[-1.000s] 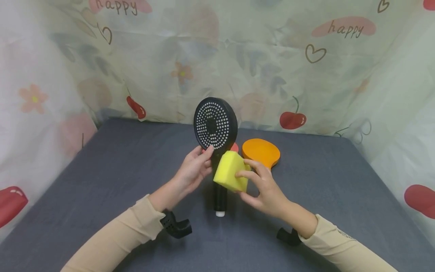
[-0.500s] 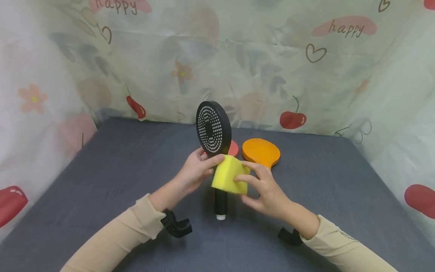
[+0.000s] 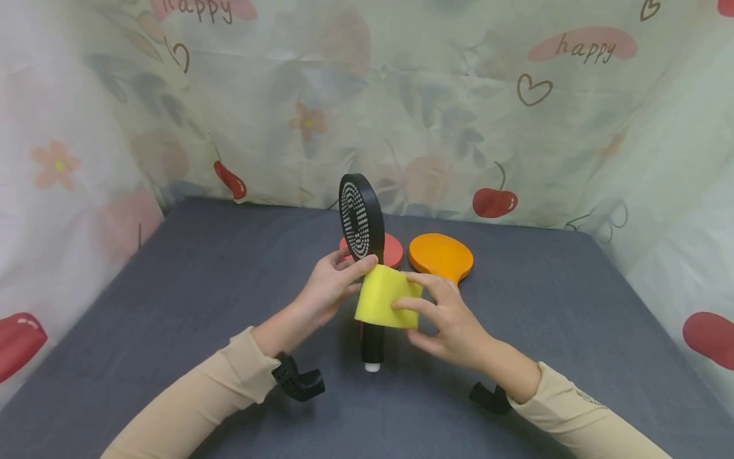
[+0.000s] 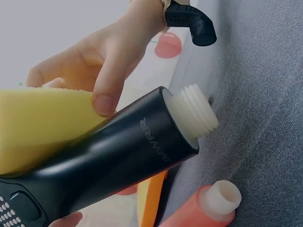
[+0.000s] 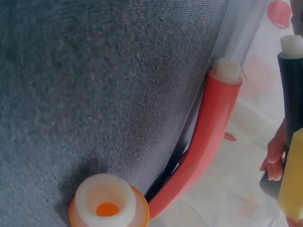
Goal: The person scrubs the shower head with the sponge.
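Observation:
A black shower head [image 3: 373,220] stands raised over the table, its dotted spray face turned to the left. My left hand [image 3: 325,288] holds it at the neck, with the thumb near the top of a yellow sponge [image 3: 383,298]. My right hand [image 3: 455,324] grips that sponge between thumb and fingers, against the front of the handle. In the left wrist view the sponge [image 4: 42,125] lies along the black handle [image 4: 125,146], whose white threaded end sticks out. The right wrist view catches the handle [image 5: 293,92] and the sponge [image 5: 292,182] only at its edge.
Behind the hands lie a red shower head [image 3: 393,248] and an orange one [image 3: 440,254] on the grey cloth-covered table [image 3: 258,242]. Both have white ends, seen closer in the wrist views. A patterned curtain [image 3: 275,95] encloses the back and sides.
The black shower head has turned about its handle, so its spray face now appears narrower. The sponge has shifted slightly down and left, and more of the red shower head shows.

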`<move>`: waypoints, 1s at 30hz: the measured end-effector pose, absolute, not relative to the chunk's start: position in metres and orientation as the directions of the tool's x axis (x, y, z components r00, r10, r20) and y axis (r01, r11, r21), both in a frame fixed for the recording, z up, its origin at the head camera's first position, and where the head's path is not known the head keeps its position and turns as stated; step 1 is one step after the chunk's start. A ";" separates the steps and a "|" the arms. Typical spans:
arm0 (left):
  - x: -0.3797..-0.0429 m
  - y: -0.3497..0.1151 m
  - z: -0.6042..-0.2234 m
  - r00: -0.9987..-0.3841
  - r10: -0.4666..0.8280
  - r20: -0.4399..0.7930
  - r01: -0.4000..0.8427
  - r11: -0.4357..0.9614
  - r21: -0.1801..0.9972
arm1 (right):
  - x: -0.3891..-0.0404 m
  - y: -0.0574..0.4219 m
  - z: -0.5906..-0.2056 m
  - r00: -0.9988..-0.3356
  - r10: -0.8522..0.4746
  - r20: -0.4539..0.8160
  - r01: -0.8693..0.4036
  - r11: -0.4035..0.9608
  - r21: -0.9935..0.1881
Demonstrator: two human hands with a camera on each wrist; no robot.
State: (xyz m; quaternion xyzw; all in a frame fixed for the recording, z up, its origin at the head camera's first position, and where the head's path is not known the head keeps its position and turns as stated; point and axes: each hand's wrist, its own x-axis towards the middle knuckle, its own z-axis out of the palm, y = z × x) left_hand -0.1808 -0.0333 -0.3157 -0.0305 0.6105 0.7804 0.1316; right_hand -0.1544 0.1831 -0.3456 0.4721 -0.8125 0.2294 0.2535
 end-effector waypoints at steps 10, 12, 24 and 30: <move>-0.182 -0.035 -0.318 -0.976 0.142 -0.164 -0.195 -0.237 0.952 | -0.148 0.183 -0.343 -0.337 -0.721 0.606 -0.910 0.414 -0.014; -0.182 -0.035 -0.318 -0.979 0.136 -0.151 -0.181 -0.245 0.953 | -0.145 0.183 -0.343 -0.296 -0.748 0.593 -0.921 0.389 0.032; -0.183 -0.043 -0.321 -0.978 0.185 -0.095 -0.144 -0.276 0.950 | -0.138 0.183 -0.340 -0.275 -0.793 0.543 -0.936 0.349 0.036; -0.179 -0.046 -0.322 -0.958 0.284 -0.025 -0.109 -0.284 0.952 | -0.146 0.186 -0.334 -0.405 -0.643 0.650 -0.878 0.471 -0.081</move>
